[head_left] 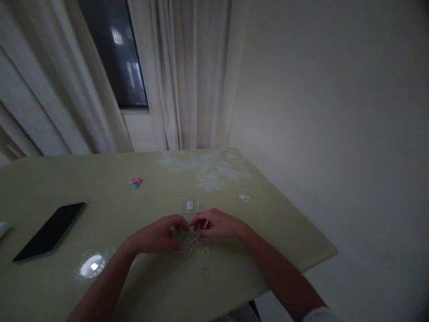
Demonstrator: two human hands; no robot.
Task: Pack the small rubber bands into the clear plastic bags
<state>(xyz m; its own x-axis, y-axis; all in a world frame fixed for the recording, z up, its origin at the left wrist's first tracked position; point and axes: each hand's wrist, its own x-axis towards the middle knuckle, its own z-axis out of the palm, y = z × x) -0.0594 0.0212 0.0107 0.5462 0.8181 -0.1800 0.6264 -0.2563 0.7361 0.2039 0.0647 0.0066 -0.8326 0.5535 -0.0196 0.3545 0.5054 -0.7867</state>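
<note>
A small pile of pale, thin rings (190, 245) lies on the table between my two hands. My left hand (162, 235) curves around the pile's left side, its thumb apart from the bent fingers and nothing visible in it. On the other side, my right hand (219, 225) is closed, with a pale yellowish ring (207, 223) showing partly between thumb and fingers. A yellow ring (206, 252) rests at the pile's right edge, and a pale purple ring (205, 273) lies nearer me. Just beyond my fingers sits a clear plastic box (190, 206) with a white label.
On the greenish table (150, 286), a dark tablet (50, 232) lies at left. Farther back is a cluster of small colourful pieces (136, 182). White scraps (244, 197) lie to the right, near the table edge. Curtains (197, 76) and a wall stand behind.
</note>
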